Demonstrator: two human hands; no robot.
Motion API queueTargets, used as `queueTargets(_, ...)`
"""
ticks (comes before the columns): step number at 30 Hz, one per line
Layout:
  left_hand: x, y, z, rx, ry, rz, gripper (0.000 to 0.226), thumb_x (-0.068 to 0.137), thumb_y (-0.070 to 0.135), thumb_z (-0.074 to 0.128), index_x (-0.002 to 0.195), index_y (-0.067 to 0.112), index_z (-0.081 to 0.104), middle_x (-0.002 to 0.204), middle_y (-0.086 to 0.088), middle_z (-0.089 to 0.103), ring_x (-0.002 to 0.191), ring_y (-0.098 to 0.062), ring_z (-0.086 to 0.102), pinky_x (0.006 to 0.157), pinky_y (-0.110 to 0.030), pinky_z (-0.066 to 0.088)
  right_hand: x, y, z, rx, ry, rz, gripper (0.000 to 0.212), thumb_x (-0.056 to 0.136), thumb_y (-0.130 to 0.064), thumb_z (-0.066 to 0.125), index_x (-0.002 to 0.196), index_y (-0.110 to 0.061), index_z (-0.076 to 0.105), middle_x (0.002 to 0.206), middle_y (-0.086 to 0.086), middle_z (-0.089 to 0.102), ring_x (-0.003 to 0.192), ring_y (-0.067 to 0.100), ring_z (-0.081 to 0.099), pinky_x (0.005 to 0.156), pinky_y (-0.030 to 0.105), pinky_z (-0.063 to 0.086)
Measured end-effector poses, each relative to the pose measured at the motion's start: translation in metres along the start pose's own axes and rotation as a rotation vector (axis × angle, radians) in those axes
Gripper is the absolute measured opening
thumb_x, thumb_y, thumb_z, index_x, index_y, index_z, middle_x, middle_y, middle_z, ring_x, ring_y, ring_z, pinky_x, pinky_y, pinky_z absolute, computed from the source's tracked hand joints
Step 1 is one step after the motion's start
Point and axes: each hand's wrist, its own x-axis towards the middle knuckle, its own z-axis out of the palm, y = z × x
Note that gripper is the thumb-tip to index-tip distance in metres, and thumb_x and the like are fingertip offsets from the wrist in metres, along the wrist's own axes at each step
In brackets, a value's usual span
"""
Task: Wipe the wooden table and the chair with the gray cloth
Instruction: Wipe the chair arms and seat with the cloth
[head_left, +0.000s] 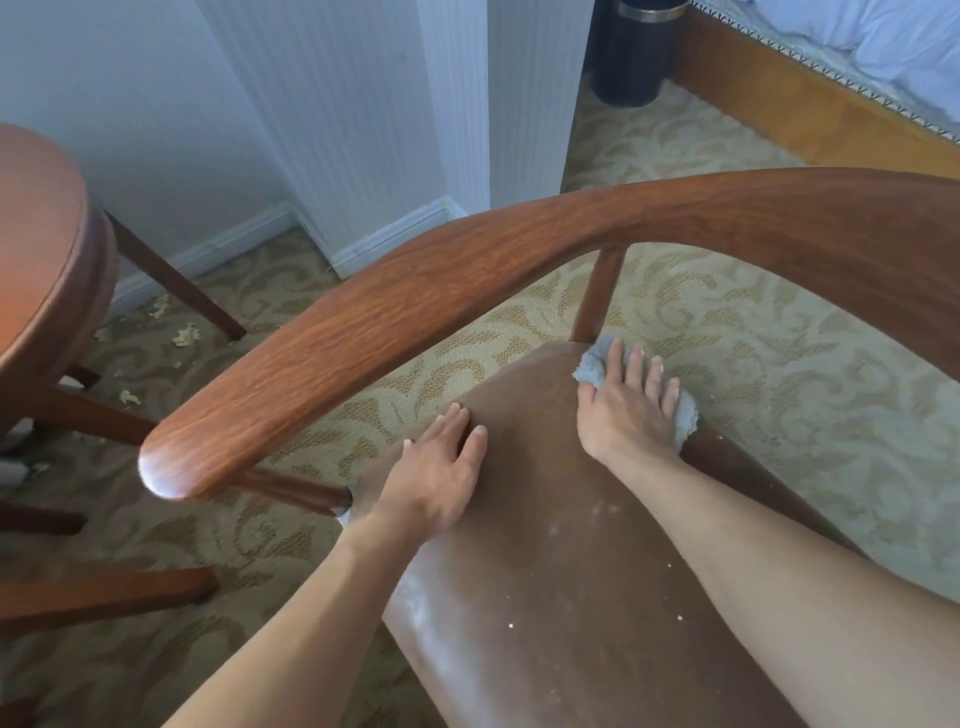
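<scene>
A wooden chair fills the view: its curved back rail (467, 270) arches over a brown padded seat (545, 561) speckled with pale dust and crumbs. My right hand (623, 410) lies flat on the gray cloth (595, 366), pressing it onto the seat's far corner beside a rail post. The cloth shows above the fingers and at the hand's right side. My left hand (441, 473) rests open and flat on the seat's left part, holding nothing. The round wooden table (47, 249) stands at the left edge.
Patterned beige carpet (779, 364) lies under everything, with small crumbs near the table legs (171, 275). A white wall corner (452, 104) rises behind. A black cylindrical bin (634, 52) stands at the back, and a wooden bed frame (810, 104) runs along the top right.
</scene>
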Motion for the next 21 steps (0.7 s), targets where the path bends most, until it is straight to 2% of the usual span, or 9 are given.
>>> queueTargets(3,0.002,0.000,0.002,-0.028,0.026,-0.009,0.056,0.107,0.047,0.026,0.156,0.022,0.031,0.164,0.008,0.022,0.151,-0.009,0.013,0.123,-0.043,0.004,-0.029,-0.035,0.013,-0.015,0.051,-0.136,0.073,0.103,-0.049,0.020,0.161,-0.023,-0.014,0.170,0.007,-0.016,0.156,0.030,-0.016,0.126,0.052,-0.006)
queueTargets(5,0.003,0.001,0.001,-0.086,0.068,-0.011,0.053,0.106,0.047,0.028,0.150,0.021,0.041,0.158,0.002,0.037,0.148,-0.019,0.028,0.120,-0.043,0.016,-0.059,-0.055,0.025,-0.005,0.059,-0.267,0.073,0.100,-0.048,0.020,0.162,-0.023,-0.011,0.170,0.006,-0.016,0.156,0.030,-0.017,0.126,0.052,-0.008)
queueTargets(8,0.003,0.004,-0.007,-0.202,0.075,-0.056,0.056,0.101,0.054,0.032,0.145,0.023,0.046,0.147,-0.007,0.052,0.135,-0.029,0.046,0.106,-0.035,0.032,-0.112,-0.087,0.046,-0.012,0.030,-0.435,0.077,0.093,-0.048,0.007,0.162,-0.019,-0.009,0.171,0.009,-0.011,0.157,0.031,-0.014,0.126,0.053,-0.005)
queueTargets(11,0.001,0.015,-0.018,-0.047,0.036,-0.064,0.045,0.103,0.045,0.036,0.138,0.022,0.053,0.138,-0.008,0.059,0.123,-0.029,0.055,0.095,-0.031,0.039,-0.136,-0.092,0.054,0.024,0.021,-0.532,0.074,0.096,-0.048,0.041,0.160,-0.014,0.026,0.168,0.010,0.022,0.157,0.030,0.014,0.126,0.053,0.014)
queueTargets(12,-0.002,0.024,-0.021,0.069,0.049,-0.022,0.042,0.102,0.041,0.037,0.132,0.020,0.058,0.135,-0.005,0.061,0.117,-0.028,0.058,0.094,-0.033,0.044,-0.134,-0.087,0.054,0.019,0.007,-0.551,0.073,0.097,-0.048,0.046,0.159,-0.014,0.030,0.168,0.009,0.025,0.157,0.029,0.015,0.127,0.052,0.013)
queueTargets(14,-0.010,0.048,-0.029,0.247,0.152,0.129,0.035,0.100,0.036,0.043,0.121,0.018,0.065,0.127,0.000,0.063,0.105,-0.027,0.064,0.086,-0.038,0.053,-0.125,-0.071,0.048,-0.019,0.004,-0.569,0.070,0.099,-0.050,0.043,0.159,-0.015,0.030,0.167,0.007,0.027,0.158,0.027,0.013,0.128,0.049,0.008)
queueTargets(17,-0.026,0.095,-0.051,0.290,0.326,0.510,0.028,0.097,0.036,0.046,0.102,0.019,0.067,0.098,0.003,0.067,0.083,-0.021,0.066,0.068,-0.039,0.056,-0.111,-0.045,0.040,-0.021,0.036,-0.483,0.068,0.098,-0.050,0.045,0.156,-0.015,0.036,0.165,0.007,0.034,0.156,0.029,0.020,0.127,0.050,0.016)
queueTargets(19,-0.031,0.123,-0.075,0.325,0.459,0.729,0.020,0.095,0.033,0.051,0.098,0.020,0.066,0.090,0.007,0.065,0.079,-0.016,0.063,0.062,-0.036,0.054,-0.101,-0.025,0.034,-0.035,0.044,-0.417,0.072,0.099,-0.050,0.032,0.161,-0.018,0.021,0.170,0.006,0.015,0.158,0.028,0.008,0.127,0.050,0.012)
queueTargets(21,-0.025,0.140,-0.099,0.394,0.586,0.863,0.017,0.091,0.028,0.060,0.105,0.019,0.066,0.099,0.004,0.064,0.090,-0.018,0.059,0.070,-0.037,0.052,-0.089,-0.004,0.031,-0.071,0.069,-0.369,0.073,0.097,-0.053,0.012,0.162,-0.021,-0.002,0.170,0.004,-0.006,0.158,0.025,-0.006,0.128,0.047,0.004)
